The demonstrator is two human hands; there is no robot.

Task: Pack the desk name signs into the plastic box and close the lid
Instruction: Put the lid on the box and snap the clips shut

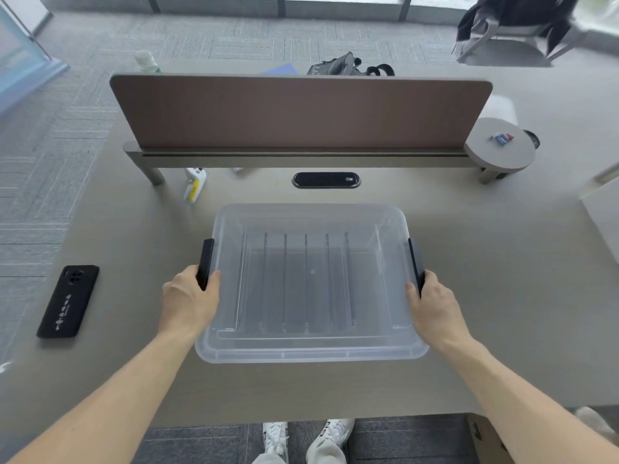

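A clear plastic box [311, 349] sits mid-bench [134, 229] near the front edge, with bare surface on both sides. A black phone [68, 301] lies well to its left and a brown divider screen [301, 112] stands behind. Clear desk name signs [305, 279] stand in a row inside the box. The person's left grip [189, 299] clasps the black left latch [206, 262], and the right grip [432, 306] clasps the right latch [415, 259].
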